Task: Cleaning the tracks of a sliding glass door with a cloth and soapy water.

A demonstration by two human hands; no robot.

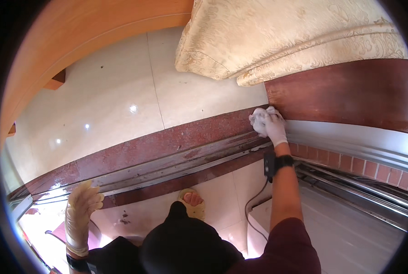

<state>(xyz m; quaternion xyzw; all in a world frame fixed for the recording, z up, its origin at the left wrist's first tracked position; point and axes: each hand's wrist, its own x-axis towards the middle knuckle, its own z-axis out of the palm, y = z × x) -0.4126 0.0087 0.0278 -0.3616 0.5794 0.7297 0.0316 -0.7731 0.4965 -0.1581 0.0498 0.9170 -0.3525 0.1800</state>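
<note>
The right hand (pixel 275 129) is curled over a whitish cloth (pixel 258 121) at the right end of the red stone strip (pixel 135 148); the left hand (pixel 81 210), fingers loosely extended, seems empty.

I count two gloved hands: one left hand (pixel 83 205), near, and one right hand (pixel 274 128), farther off. There is one white rag (pixel 258 120) by the right one. I see two black wrist bands, one right band (pixel 284 161) and one left band (pixel 77 263), plus one black cord (pixel 247 208). Near the middle there is one foot (pixel 193 198) in one slipper (pixel 196 211). Far off hangs one gold curtain (pixel 295 36). Three bright spots (pixel 133 108) shine on the far floor (pixel 108 86) at left. The shiny bars (pixel 373 195) at right are too bunched up for me to count.
</note>
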